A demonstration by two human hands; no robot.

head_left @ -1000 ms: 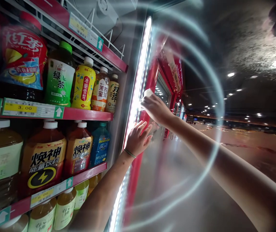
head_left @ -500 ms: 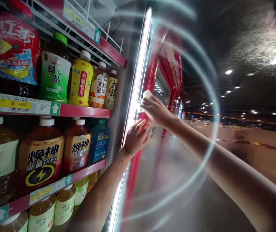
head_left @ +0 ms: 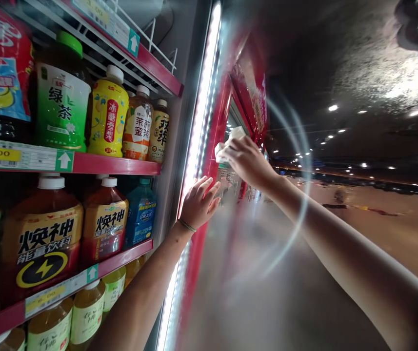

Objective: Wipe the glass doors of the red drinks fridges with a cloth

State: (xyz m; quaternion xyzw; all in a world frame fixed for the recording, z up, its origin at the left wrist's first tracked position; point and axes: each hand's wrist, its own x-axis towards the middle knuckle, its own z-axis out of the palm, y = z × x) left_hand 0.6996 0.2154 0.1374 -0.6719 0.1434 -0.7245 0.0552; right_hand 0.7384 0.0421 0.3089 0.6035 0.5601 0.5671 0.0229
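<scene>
My left hand rests with spread fingers against the red cabinet frame, just beside the bright light strip. A thin dark band circles that wrist. Higher up and farther right, my right hand grips a crumpled white cloth or tissue; which of the two I cannot make out. That wad is at the frame's outer edge, and whether it touches the surface is unclear.
Drink bottles fill the shelves at left, among them a green tea bottle, a yellow bottle and a blue bottle. Red shelf edges carry price labels. A grey floor lies right.
The white wad in my right hand has moved off the light strip, rightward to the red frame's outer edge. My left hand stays on the frame. The view has shifted slightly.
</scene>
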